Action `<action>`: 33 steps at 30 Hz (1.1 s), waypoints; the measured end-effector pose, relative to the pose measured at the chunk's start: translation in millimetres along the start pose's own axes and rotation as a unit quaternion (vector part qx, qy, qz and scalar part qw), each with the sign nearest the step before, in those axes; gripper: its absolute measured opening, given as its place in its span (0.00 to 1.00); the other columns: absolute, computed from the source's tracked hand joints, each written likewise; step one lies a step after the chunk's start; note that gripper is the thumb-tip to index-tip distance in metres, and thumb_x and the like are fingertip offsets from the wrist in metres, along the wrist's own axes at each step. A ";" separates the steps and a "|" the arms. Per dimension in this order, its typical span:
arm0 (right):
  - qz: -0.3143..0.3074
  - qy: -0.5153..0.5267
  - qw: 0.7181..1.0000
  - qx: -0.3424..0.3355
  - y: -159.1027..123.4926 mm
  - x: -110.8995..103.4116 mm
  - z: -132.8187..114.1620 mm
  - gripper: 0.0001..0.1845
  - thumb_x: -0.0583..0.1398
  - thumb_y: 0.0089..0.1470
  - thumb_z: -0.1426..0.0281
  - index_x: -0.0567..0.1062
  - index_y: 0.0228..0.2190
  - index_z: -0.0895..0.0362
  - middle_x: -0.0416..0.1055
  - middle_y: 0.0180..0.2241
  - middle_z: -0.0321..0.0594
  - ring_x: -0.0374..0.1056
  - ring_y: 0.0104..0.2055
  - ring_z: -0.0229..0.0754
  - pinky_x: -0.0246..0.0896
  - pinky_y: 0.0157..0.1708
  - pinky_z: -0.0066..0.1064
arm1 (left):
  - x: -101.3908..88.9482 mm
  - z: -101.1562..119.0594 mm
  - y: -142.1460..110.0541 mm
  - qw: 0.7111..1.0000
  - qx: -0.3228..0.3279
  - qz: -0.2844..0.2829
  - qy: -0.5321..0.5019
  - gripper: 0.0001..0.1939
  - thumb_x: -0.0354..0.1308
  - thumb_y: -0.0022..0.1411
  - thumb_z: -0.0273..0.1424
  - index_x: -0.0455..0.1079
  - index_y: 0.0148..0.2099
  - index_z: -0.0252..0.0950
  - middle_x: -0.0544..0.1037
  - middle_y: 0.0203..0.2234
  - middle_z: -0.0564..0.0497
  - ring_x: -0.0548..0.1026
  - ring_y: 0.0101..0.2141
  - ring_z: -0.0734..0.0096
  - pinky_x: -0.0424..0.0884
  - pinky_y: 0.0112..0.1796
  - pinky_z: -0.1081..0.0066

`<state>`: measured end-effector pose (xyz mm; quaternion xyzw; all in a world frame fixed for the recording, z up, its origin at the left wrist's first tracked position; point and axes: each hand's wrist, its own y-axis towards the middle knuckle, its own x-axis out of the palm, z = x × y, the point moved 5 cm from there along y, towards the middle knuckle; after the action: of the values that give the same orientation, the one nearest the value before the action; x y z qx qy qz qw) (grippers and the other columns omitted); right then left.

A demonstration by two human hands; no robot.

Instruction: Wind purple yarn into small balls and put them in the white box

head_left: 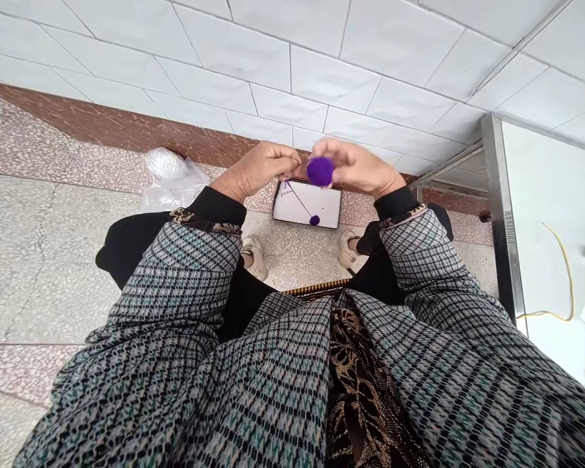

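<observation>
My left hand [270,166] is closed in a pinch on a thin purple yarn strand [299,199], which runs down to a small purple ball [314,220]. That ball rests in a shallow white tray with a dark rim [306,225] on the floor between my feet. Close by on the right, my right hand [355,168] has its fingers curled round a larger purple yarn ball [320,171], smeared by motion. Short purple strands [286,187] show just under my left fingertips. Whether yarn links the larger ball to my left hand is hard to make out.
A clear plastic bag [175,188] with a white ball of yarn [164,162] lies on the floor at left. The tiled wall [273,65] rises in front. A metal-edged table [541,214] with a yellow cord [569,273] stands at right.
</observation>
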<state>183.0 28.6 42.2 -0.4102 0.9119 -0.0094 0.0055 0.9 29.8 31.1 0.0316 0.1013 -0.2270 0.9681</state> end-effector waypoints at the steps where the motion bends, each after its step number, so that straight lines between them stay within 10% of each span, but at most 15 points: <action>1: 0.065 0.045 0.996 -0.040 -0.5 -7.6 -8.5 0.31 0.74 0.48 0.54 0.67 0.45 0.53 0.73 0.42 0.37 0.71 0.37 0.39 0.74 0.42 0.35 | 0.7 -2.1 1.4 1.000 0.003 0.002 -0.012 0.11 0.58 0.59 0.23 0.72 0.24 0.35 0.69 0.20 0.53 0.66 0.23 0.75 0.66 0.31 0.72; 5: 0.300 0.129 0.933 -0.150 0.9 -36.1 -17.3 0.27 0.69 0.53 0.52 0.64 0.45 0.49 0.69 0.42 0.37 0.68 0.39 0.40 0.75 0.53 0.35 | 14.0 -2.3 1.3 0.998 0.006 -0.048 -0.026 0.11 0.61 0.62 0.26 0.74 0.26 0.37 0.71 0.20 0.52 0.67 0.22 0.74 0.66 0.29 0.71; 8: 0.338 0.029 0.937 -0.087 7.7 -41.1 -0.7 0.20 0.66 0.54 0.63 0.63 0.44 0.50 0.69 0.43 0.37 0.66 0.37 0.38 0.75 0.48 0.33 | 26.7 3.8 -4.6 0.989 0.004 -0.145 -0.024 0.10 0.65 0.62 0.32 0.77 0.27 0.38 0.72 0.19 0.52 0.67 0.21 0.74 0.66 0.29 0.70; 12: 0.119 -0.152 0.980 0.048 8.7 -18.2 16.2 0.20 0.71 0.49 0.74 0.67 0.38 0.54 0.71 0.38 0.35 0.66 0.37 0.38 0.70 0.40 0.29 | 18.6 5.3 -5.6 0.991 0.005 -0.121 -0.053 0.12 0.68 0.60 0.36 0.76 0.26 0.38 0.72 0.19 0.50 0.65 0.21 0.73 0.65 0.28 0.68; 16: -0.064 -0.058 0.995 0.041 -6.0 2.7 0.3 0.27 0.76 0.48 0.60 0.68 0.40 0.54 0.75 0.41 0.37 0.71 0.37 0.38 0.73 0.38 0.30 | 8.3 -1.5 -3.0 0.994 0.007 -0.052 -0.098 0.15 0.67 0.60 0.35 0.72 0.24 0.36 0.69 0.19 0.50 0.63 0.21 0.74 0.63 0.27 0.68; 21: 0.170 0.122 0.964 -0.165 -11.8 -38.1 -31.6 0.35 0.74 0.47 0.44 0.67 0.44 0.50 0.74 0.44 0.37 0.66 0.33 0.37 0.76 0.39 0.29 | 9.8 -5.8 -3.7 0.981 -0.015 -0.005 -0.194 0.11 0.62 0.68 0.33 0.73 0.32 0.36 0.64 0.21 0.54 0.59 0.21 0.77 0.60 0.28 0.71; 24: 0.185 0.176 0.934 -0.250 -13.1 -50.4 -41.7 0.33 0.77 0.47 0.46 0.71 0.42 0.51 0.72 0.40 0.34 0.59 0.33 0.36 0.71 0.46 0.20 | 2.0 -10.3 -1.9 0.977 -0.028 0.060 -0.202 0.08 0.61 0.69 0.29 0.71 0.34 0.37 0.62 0.23 0.56 0.56 0.22 0.78 0.57 0.29 0.71; 30: 0.306 0.095 0.914 -0.249 -28.2 -59.7 -69.2 0.24 0.77 0.54 0.51 0.75 0.41 0.49 0.74 0.39 0.36 0.59 0.36 0.41 0.67 0.55 0.22 | -20.8 -31.0 0.6 0.970 -0.061 0.132 -0.195 0.05 0.64 0.62 0.23 0.74 0.32 0.36 0.66 0.25 0.54 0.52 0.22 0.79 0.48 0.26 0.72; 33: 0.318 0.086 0.912 -0.244 -31.9 -59.1 -69.9 0.24 0.76 0.53 0.51 0.74 0.43 0.47 0.73 0.39 0.35 0.58 0.34 0.43 0.70 0.55 0.27 | -24.5 -45.7 -0.1 0.978 -0.091 0.126 -0.139 0.06 0.62 0.64 0.26 0.75 0.32 0.35 0.71 0.26 0.51 0.59 0.22 0.78 0.59 0.27 0.71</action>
<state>244.8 52.5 112.9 -0.0848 0.9650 0.1802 -0.1706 -29.0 45.2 -8.3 -0.0762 -0.0192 -0.0952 0.9924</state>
